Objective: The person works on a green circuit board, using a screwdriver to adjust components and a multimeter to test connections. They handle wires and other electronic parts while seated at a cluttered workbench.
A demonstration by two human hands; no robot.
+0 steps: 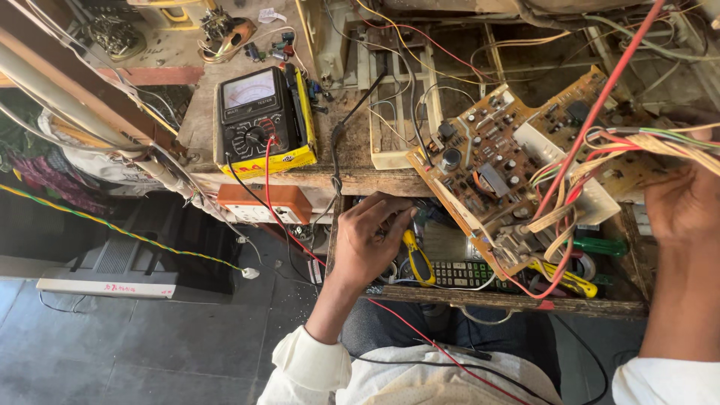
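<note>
From the head view, the left hand [365, 241] sits low in the middle of the frame, reaching into an open wooden drawer [495, 300] under the workbench edge. Its fingers are curled together and pinch the top of a yellow-handled screwdriver [417, 259]. The tool's long axis runs nearly upright in the picture, leaning a little: the gripped end is towards the upper left, and the handle points down and slightly right, ending over a dark remote control with rows of buttons [465, 274].

At the right edge of the frame, the right hand [684, 202] grasps a bundle of thin coloured wires [660, 139], fingers closed around them. Those wires lead to one tan printed circuit board [517, 161], tilted diagonally from lower left to upper right and studded with components.

In the upper left stands one black analogue multimeter with a yellow edge [259, 120], its long side roughly vertical. One red lead [281, 217] and one black lead run down from it. Just below lies an orange and white switch box [262, 204]. A second yellow-handled tool [566, 279] and one green-handled tool [604, 246] lie in the drawer, right of centre.
</note>
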